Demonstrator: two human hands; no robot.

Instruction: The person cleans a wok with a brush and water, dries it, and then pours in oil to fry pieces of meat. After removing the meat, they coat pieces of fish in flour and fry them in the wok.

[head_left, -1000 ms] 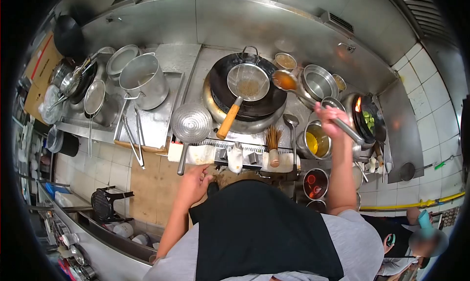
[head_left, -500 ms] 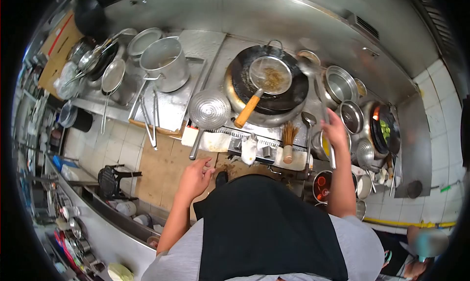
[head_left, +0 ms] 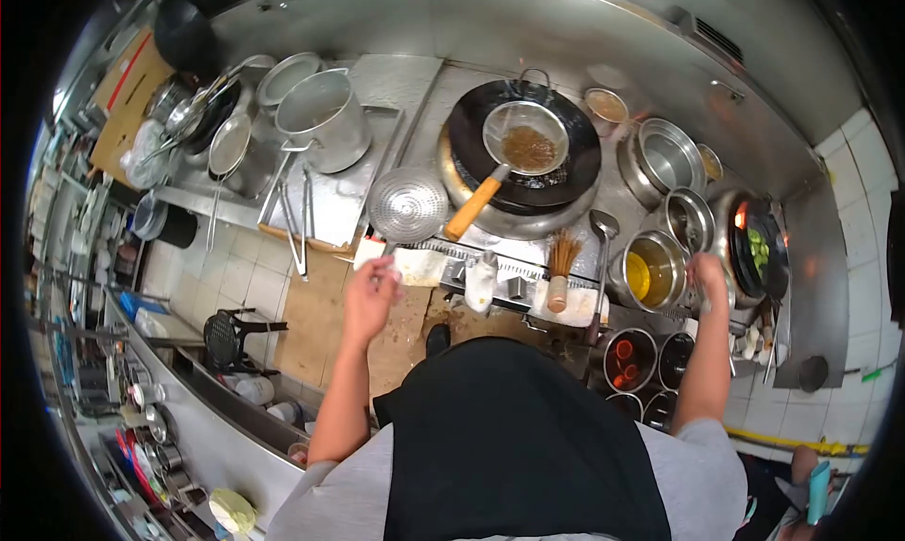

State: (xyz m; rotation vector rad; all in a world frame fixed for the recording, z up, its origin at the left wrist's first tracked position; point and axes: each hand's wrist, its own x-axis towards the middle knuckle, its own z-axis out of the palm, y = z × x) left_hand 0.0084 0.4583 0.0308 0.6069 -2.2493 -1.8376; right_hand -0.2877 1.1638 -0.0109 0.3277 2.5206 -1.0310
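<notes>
A large perforated skimmer (head_left: 408,204) lies on the front ledge of the stove, its handle toward me. My left hand (head_left: 372,294) is closed over that handle and covers its end. A wire strainer (head_left: 528,145) with a wooden handle rests across the black wok (head_left: 584,169), with brown liquid showing through its mesh. My right hand (head_left: 707,279) is at the right rim of a metal pot (head_left: 671,291) with a yellow scoop-shaped thing (head_left: 638,275) inside. Its fingers are curled, and what they hold is hidden.
A bamboo brush (head_left: 561,268) and a spatula (head_left: 603,235) lie at the stove's front. A second wok (head_left: 768,258) with green vegetables and flames stands at right. Farther left are a tall pot (head_left: 325,131) and tongs (head_left: 302,225). Another person's arm (head_left: 803,466) shows at lower right.
The long ladle in my right hand has gone from above the stove; that hand has moved right and toward the pots. My left hand has come forward onto the skimmer's handle.
</notes>
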